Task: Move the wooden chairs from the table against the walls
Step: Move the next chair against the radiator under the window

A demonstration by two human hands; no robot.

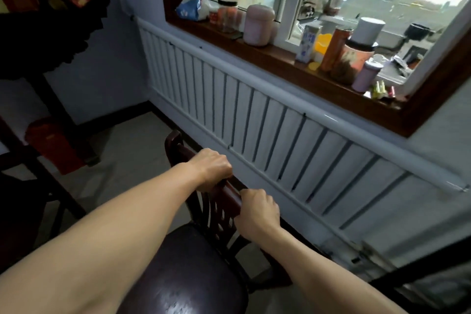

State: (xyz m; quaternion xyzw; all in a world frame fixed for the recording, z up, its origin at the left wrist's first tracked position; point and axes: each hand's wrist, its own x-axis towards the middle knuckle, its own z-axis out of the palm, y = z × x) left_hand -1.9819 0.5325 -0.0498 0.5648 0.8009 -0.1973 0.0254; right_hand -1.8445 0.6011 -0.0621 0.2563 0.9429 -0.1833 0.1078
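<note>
A dark wooden chair (pixel 188 262) with a glossy dark seat stands right below me, its carved backrest turned toward the white radiator (pixel 267 130) on the wall. My left hand (pixel 212 169) is closed over the top rail of the backrest, toward its far end. My right hand (pixel 257 213) grips the same rail nearer to me. The chair's back is close to the radiator, with a narrow gap of floor between them. The chair's legs are mostly hidden under the seat and my arms.
A brown windowsill (pixel 277 58) above the radiator carries jars, tins and cartons. At left stands a dark table (pixel 30 158) with a red box (pixel 53 143) beneath it. Pale tiled floor (pixel 127 150) lies between the table and the radiator wall.
</note>
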